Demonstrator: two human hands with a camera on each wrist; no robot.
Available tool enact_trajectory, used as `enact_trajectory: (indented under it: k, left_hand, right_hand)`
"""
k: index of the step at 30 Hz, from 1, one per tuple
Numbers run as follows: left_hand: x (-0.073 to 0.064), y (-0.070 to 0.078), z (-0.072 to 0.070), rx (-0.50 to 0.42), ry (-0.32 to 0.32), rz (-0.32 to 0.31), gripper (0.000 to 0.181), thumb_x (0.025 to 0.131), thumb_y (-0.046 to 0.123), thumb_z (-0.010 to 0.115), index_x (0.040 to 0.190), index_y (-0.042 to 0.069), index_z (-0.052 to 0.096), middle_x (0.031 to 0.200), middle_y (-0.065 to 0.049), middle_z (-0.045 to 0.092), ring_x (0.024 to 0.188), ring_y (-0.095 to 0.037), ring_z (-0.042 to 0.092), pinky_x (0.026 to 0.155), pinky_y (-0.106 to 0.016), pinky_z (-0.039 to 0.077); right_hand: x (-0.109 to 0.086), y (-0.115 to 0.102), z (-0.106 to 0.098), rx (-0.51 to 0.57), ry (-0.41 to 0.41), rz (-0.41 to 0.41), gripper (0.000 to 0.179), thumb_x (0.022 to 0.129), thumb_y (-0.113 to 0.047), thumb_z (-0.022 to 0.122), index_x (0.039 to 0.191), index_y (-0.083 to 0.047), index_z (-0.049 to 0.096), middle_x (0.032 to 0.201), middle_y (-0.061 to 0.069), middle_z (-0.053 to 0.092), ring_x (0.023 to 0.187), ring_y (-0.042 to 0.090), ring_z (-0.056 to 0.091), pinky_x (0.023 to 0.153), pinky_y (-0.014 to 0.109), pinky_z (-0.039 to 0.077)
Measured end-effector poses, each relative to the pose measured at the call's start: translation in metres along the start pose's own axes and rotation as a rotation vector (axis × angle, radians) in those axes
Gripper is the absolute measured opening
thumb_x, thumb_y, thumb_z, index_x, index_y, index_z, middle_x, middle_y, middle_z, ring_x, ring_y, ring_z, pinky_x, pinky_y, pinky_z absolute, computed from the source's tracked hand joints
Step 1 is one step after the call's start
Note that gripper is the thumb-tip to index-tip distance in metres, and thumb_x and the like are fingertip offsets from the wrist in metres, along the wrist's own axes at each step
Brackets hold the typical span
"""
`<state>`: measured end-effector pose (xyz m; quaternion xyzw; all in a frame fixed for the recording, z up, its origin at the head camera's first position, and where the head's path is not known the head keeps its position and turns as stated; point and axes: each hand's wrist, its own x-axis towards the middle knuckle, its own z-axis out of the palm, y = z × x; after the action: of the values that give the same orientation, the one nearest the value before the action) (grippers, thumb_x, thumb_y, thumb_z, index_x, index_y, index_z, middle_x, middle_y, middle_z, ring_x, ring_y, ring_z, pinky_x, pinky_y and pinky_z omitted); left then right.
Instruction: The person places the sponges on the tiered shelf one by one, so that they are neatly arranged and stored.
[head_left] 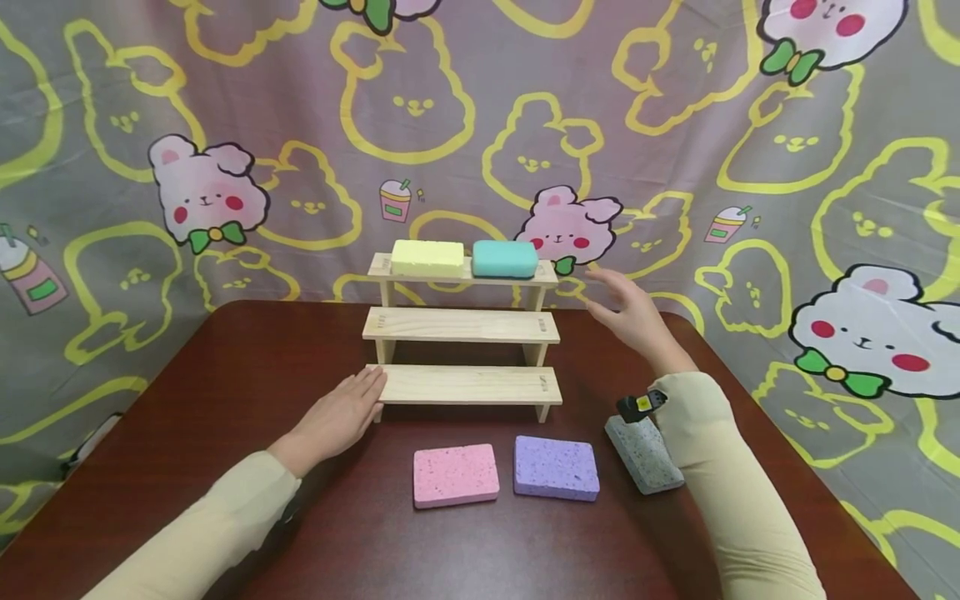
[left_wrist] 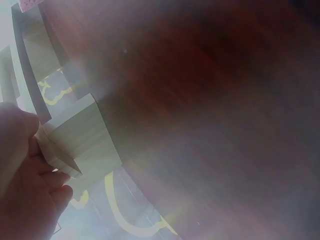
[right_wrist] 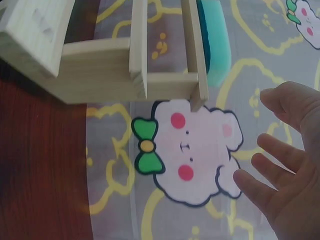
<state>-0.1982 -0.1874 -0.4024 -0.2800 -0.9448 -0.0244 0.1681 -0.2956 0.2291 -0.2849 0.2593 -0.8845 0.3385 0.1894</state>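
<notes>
A three-tier wooden display rack [head_left: 461, 323] stands on the table. My left hand [head_left: 341, 417] holds the left end of its lowest board, fingers over the top; the left wrist view shows the board's end [left_wrist: 65, 162] between thumb and fingers. A yellow sponge [head_left: 427, 259] and a teal sponge [head_left: 505, 259] sit side by side on the top board. To the right of the teal sponge, my right hand [head_left: 633, 315] is raised in the air, fingers spread, holding nothing. In the right wrist view a gap separates this hand [right_wrist: 285, 165] from the teal sponge [right_wrist: 215, 42].
In front of the rack, a pink sponge [head_left: 455, 475] and a purple sponge [head_left: 556, 467] lie flat on the dark red-brown table [head_left: 360, 542]. A grey sponge [head_left: 643, 454] lies angled beside the right forearm. A patterned curtain [head_left: 300, 108] hangs behind the table.
</notes>
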Motion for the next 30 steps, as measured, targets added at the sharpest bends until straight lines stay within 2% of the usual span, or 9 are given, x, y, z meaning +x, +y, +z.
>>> enact_trajectory:
  k: [7, 14, 18, 22, 30]
  left_hand:
    - [0.001, 0.0, -0.001, -0.005, -0.006, -0.003, 0.043, 0.091, 0.01, 0.054, 0.127, -0.013, 0.046, 0.131, -0.028, 0.044, 0.123, -0.039, 0.04, 0.1, -0.048, 0.034]
    - [0.001, 0.001, -0.004, -0.009, -0.02, -0.012, 0.044, 0.091, 0.01, 0.054, 0.127, -0.013, 0.045, 0.132, -0.028, 0.043, 0.123, -0.039, 0.04, 0.101, -0.048, 0.033]
    - [0.001, 0.001, -0.003, -0.006, -0.027, -0.019, 0.044, 0.091, 0.011, 0.054, 0.128, -0.012, 0.045, 0.132, -0.028, 0.043, 0.123, -0.039, 0.039, 0.101, -0.048, 0.033]
    - [0.0, 0.0, -0.001, -0.005, -0.026, -0.021, 0.044, 0.091, 0.011, 0.054, 0.128, -0.013, 0.045, 0.132, -0.028, 0.043, 0.123, -0.039, 0.039, 0.101, -0.048, 0.033]
    - [0.001, 0.001, -0.001, 0.001, -0.022, -0.018, 0.044, 0.092, 0.011, 0.054, 0.128, -0.013, 0.045, 0.132, -0.028, 0.043, 0.123, -0.039, 0.039, 0.101, -0.048, 0.033]
  right_hand:
    - [-0.019, 0.01, -0.013, -0.029, -0.004, 0.058, 0.047, 0.087, -0.011, 0.064, 0.131, -0.006, 0.049, 0.134, 0.015, 0.044, 0.122, 0.033, 0.04, 0.095, 0.052, 0.038]
    - [-0.036, 0.019, -0.025, -0.075, -0.028, 0.072, 0.047, 0.087, -0.012, 0.064, 0.131, -0.005, 0.048, 0.13, 0.017, 0.045, 0.116, 0.036, 0.043, 0.095, 0.053, 0.037]
    - [-0.046, 0.026, -0.03, -0.072, -0.036, 0.091, 0.047, 0.087, -0.012, 0.064, 0.13, -0.002, 0.048, 0.129, 0.019, 0.046, 0.119, 0.036, 0.041, 0.094, 0.054, 0.037]
    - [-0.056, 0.033, -0.033, -0.06, -0.057, 0.119, 0.048, 0.088, -0.014, 0.063, 0.13, 0.001, 0.046, 0.131, 0.021, 0.044, 0.12, 0.039, 0.039, 0.095, 0.056, 0.035]
    - [-0.078, 0.046, -0.04, -0.112, -0.093, 0.204, 0.054, 0.088, -0.024, 0.063, 0.133, -0.001, 0.044, 0.134, 0.022, 0.041, 0.119, 0.042, 0.038, 0.092, 0.059, 0.035]
